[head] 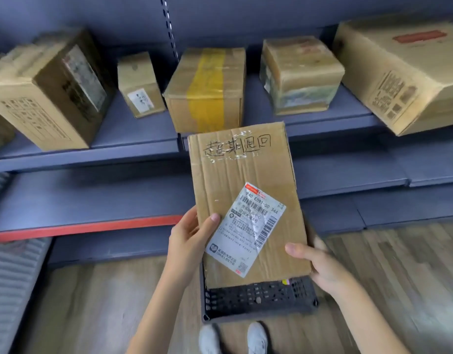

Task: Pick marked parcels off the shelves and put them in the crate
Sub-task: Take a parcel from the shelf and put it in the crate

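Seeing left hand [188,235] and right hand [319,267] both grasping the flat brown handwritten-marked cardboard parcel [243,175] above the black perforated plastic crate [258,300].

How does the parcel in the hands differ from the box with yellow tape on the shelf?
The parcel is flat, handwritten on, and held by both hands; the taped box is thicker and rests on the shelf. Only the parcel shows a shipping label. Both are brown cardboard.

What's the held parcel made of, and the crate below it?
Held parcel: looks like brown corrugated cardboard, matte; creased ribbing and worn edges show, with a glossy printed label stuck on. Crate: probably moulded dark plastic, going by its perforated lattice wall and rim; finish hard to judge.
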Motion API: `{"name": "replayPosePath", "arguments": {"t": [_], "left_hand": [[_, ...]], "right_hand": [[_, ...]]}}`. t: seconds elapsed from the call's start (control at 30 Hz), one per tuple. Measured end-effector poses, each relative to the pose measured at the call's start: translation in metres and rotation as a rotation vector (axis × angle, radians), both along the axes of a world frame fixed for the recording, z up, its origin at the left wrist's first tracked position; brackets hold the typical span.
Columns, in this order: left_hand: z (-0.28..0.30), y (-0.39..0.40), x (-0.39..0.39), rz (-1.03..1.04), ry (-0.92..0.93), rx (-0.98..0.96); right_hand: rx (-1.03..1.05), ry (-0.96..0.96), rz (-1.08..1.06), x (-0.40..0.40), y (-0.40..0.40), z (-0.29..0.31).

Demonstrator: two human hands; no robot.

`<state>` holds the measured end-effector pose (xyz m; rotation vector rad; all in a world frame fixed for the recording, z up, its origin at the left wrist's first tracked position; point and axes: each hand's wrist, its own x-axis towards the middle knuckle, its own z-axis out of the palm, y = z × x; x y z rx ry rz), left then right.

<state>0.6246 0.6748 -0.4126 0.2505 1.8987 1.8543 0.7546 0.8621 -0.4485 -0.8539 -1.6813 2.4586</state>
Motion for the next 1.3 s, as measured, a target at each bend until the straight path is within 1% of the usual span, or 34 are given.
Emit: {"name": "replayPosePath", "arguments": {"t": [0.17, 0.33, 0.43, 0.57, 0.7, 0.8, 0.9, 1.1, 1.2, 1.3], "left_hand": [[-0.045, -0.008, 0.0, -0.022, -0.074, -0.07], [-0.091, -0.024, 0.003, -0.01, -0.129, -0.11], [-0.127, -0.029, 0.003, 0.033, -0.164, -0.158], [-0.18, -0.032, 0.005, 0.019, -0.259, -0.222], [-0.242, -0.035, 0.007, -0.023, -0.317, -0.255], [-0.286, -0.034, 0.008, -0.014, -0.34, -0.292], [-0.331, -0.032, 0.004, 0.03, -0.338, -0.309], [-0.43, -0.019, -0.003, 0.142, -0.316, -0.3], [-0.481, -0.004, -0.003, 0.142, -0.312, -0.294], [-0.527, 0.01, 0.001, 0.09, -0.291, -0.317]], "right_hand": [[-0.004, -0.183, 0.044, 0.006, -0.007, -0.048], [0.166, -0.199, 0.045, -0.004, -0.02, -0.078], [0.189, -0.21, 0.018, -0.006, -0.027, -0.106], [0.192, -0.309, -0.019, 0.0, -0.039, -0.151], [0.185, -0.383, -0.017, 0.003, -0.042, -0.208], [0.198, -0.417, 0.014, -0.006, -0.043, -0.246], [0.217, -0.427, 0.056, -0.02, -0.042, -0.289], [0.261, -0.428, 0.061, -0.039, -0.035, -0.38], [0.267, -0.446, 0.046, -0.039, -0.026, -0.428], [0.268, -0.463, 0.027, -0.034, -0.014, -0.469]]}}
